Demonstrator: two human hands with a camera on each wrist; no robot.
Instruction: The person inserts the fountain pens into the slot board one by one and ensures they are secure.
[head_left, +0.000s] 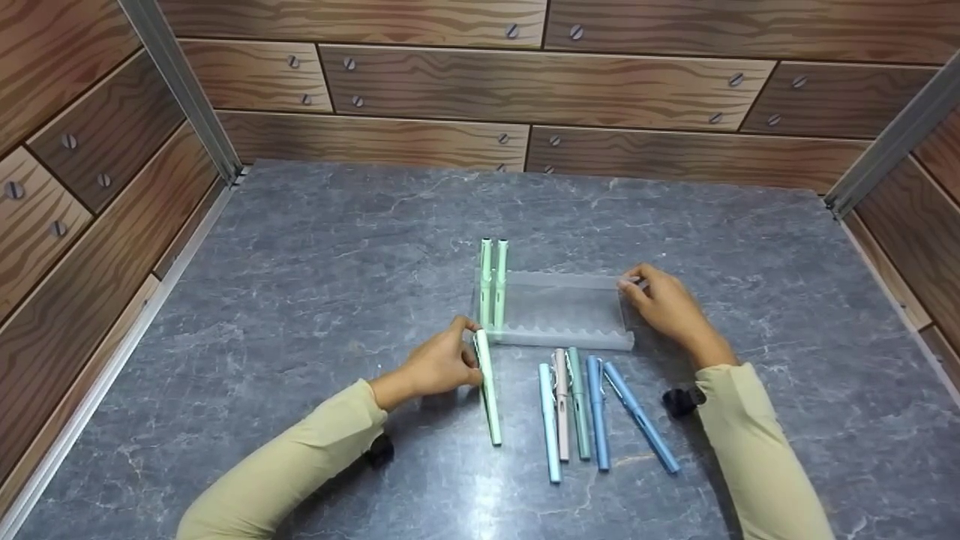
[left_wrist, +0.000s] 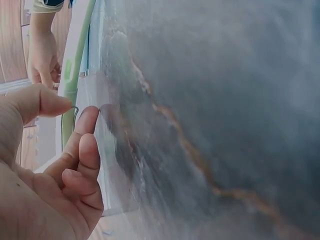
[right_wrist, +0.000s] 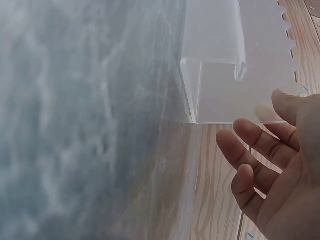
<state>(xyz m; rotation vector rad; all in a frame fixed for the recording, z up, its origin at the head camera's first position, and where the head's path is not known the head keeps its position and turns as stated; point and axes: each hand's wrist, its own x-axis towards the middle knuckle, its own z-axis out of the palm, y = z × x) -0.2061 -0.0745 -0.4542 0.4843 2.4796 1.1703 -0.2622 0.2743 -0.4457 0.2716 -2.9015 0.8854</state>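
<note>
In the head view my left hand [head_left: 441, 364] pinches a pale green pen [head_left: 490, 401] near its upper, clip end. The left wrist view shows thumb and index finger at the clip of this green pen [left_wrist: 75, 65]. A translucent plastic pen rack [head_left: 566, 300] with scalloped edges lies just beyond. Two light green pens [head_left: 486, 289] stand side by side in its left-end notches. At the rack's right end, my right hand [head_left: 667, 309] grips the far corner. Up close, its thumb lies on one face of the rack [right_wrist: 225, 95] and a fingertip shows through from behind.
Right of the held pen, several more lie on the marbled grey table [head_left: 337, 247]: a light blue pen [head_left: 550, 427], a greyish pink pen [head_left: 562, 409], a teal pen [head_left: 579, 412] and two blue pens [head_left: 598, 416]. Wood-patterned walls [head_left: 480, 82] enclose the table.
</note>
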